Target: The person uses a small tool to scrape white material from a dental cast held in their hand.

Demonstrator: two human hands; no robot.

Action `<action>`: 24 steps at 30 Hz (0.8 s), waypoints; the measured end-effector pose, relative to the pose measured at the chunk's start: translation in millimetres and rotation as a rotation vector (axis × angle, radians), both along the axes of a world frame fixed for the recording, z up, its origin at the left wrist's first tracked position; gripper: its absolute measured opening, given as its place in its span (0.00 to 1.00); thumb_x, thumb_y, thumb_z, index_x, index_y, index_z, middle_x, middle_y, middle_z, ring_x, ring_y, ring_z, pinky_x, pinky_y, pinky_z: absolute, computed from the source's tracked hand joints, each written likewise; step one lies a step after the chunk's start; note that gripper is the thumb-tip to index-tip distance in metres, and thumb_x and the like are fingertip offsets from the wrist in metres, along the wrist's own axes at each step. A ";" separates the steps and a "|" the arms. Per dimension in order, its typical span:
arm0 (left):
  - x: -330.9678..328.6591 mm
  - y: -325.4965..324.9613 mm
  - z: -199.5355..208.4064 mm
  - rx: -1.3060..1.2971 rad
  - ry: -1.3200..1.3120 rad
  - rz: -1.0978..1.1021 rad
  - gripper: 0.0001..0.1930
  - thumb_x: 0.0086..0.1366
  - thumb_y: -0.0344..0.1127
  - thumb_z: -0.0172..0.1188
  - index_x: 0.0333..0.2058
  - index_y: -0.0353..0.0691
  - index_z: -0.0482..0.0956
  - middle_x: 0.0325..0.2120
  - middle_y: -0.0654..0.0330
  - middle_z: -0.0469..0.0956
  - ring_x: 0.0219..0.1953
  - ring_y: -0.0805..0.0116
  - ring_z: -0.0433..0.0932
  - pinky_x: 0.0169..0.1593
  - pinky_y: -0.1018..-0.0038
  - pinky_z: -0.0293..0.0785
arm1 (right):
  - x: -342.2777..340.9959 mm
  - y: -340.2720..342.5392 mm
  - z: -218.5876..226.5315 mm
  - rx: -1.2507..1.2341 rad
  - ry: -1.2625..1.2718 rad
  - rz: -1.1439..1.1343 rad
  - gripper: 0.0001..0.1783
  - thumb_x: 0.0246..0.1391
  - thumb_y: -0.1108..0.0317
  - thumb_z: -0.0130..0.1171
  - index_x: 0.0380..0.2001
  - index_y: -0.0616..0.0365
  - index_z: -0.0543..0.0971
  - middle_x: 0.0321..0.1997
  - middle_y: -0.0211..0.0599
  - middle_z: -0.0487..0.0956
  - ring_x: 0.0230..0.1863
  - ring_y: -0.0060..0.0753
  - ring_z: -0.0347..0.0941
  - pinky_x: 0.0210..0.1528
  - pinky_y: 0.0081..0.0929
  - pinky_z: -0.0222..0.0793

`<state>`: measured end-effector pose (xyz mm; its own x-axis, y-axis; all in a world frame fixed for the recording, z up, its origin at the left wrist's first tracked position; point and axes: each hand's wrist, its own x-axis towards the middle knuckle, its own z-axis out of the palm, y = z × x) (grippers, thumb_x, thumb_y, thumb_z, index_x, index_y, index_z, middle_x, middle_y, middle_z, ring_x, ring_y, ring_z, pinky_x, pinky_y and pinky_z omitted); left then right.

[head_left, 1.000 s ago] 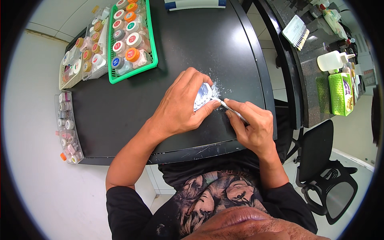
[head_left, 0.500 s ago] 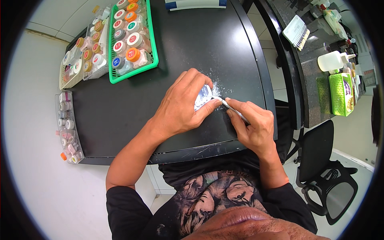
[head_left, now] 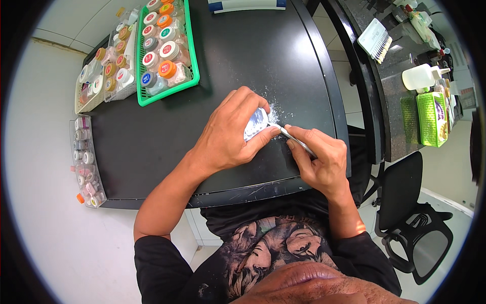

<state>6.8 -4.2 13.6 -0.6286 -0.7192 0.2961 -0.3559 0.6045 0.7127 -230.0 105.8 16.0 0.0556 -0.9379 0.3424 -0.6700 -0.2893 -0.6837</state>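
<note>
My left hand [head_left: 228,126] is closed around a pale plaster dental cast [head_left: 257,122], with the fingers over its far side and the thumb along its near edge. The fingers hide much of the cast. My right hand [head_left: 324,157] grips a slim metal carving tool [head_left: 298,140] like a pen, between thumb and forefinger. The tool's tip meets the right edge of the cast, just beyond my left thumb. White plaster crumbs [head_left: 276,112] lie scattered on the black table [head_left: 152,157] around the cast.
A green basket [head_left: 196,76] of lidded jars stands at the far left, beside paler bins [head_left: 86,104] of jars. A clear box [head_left: 88,162] of small jars lines the left edge. To the right, a counter holds a squeeze bottle [head_left: 417,77] and lime basket [head_left: 430,121]; an office chair [head_left: 405,187] stands below.
The cast has tilted very slightly in my left hand. Both hands and the carving tool otherwise keep nearly the same place.
</note>
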 end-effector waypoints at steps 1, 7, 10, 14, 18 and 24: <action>-0.1 0.0 -0.3 -0.004 0.000 0.000 0.22 0.69 0.42 0.83 0.52 0.34 0.84 0.45 0.49 0.81 0.45 0.47 0.83 0.51 0.57 0.80 | -0.2 0.0 -0.7 -0.005 -0.001 -0.002 0.19 0.62 0.77 0.79 0.56 0.56 0.93 0.25 0.33 0.81 0.20 0.33 0.75 0.26 0.37 0.71; -1.1 0.9 3.1 0.033 0.033 0.003 0.22 0.69 0.40 0.83 0.53 0.34 0.85 0.45 0.49 0.81 0.45 0.47 0.83 0.51 0.58 0.80 | -0.3 0.1 4.7 0.016 -0.005 0.013 0.19 0.61 0.78 0.79 0.56 0.57 0.93 0.25 0.34 0.80 0.20 0.33 0.75 0.26 0.37 0.71; -0.5 -0.3 1.5 0.020 0.020 -0.008 0.22 0.69 0.40 0.82 0.53 0.34 0.85 0.45 0.49 0.81 0.45 0.48 0.83 0.51 0.58 0.80 | 0.0 0.5 3.1 0.020 -0.016 0.011 0.19 0.61 0.78 0.80 0.55 0.57 0.93 0.25 0.34 0.80 0.20 0.33 0.75 0.26 0.37 0.71; -0.2 -0.8 0.3 0.000 -0.002 -0.014 0.22 0.69 0.40 0.83 0.53 0.34 0.85 0.44 0.50 0.82 0.44 0.48 0.83 0.51 0.58 0.80 | 0.0 0.0 0.8 -0.001 -0.019 0.005 0.19 0.61 0.78 0.80 0.55 0.57 0.93 0.25 0.34 0.80 0.20 0.33 0.75 0.26 0.36 0.71; -1.5 0.0 0.9 0.016 0.015 -0.006 0.21 0.69 0.41 0.83 0.51 0.34 0.85 0.43 0.50 0.82 0.44 0.48 0.83 0.50 0.57 0.80 | -0.5 -0.3 0.8 -0.013 -0.014 0.006 0.19 0.61 0.78 0.80 0.55 0.57 0.93 0.25 0.34 0.81 0.20 0.33 0.75 0.26 0.36 0.71; -1.8 0.5 1.5 0.033 0.044 0.000 0.21 0.69 0.41 0.83 0.50 0.35 0.85 0.43 0.50 0.82 0.44 0.47 0.83 0.49 0.57 0.80 | -1.3 0.3 2.4 0.007 -0.010 0.015 0.19 0.61 0.78 0.79 0.55 0.57 0.93 0.25 0.34 0.81 0.20 0.32 0.75 0.26 0.36 0.71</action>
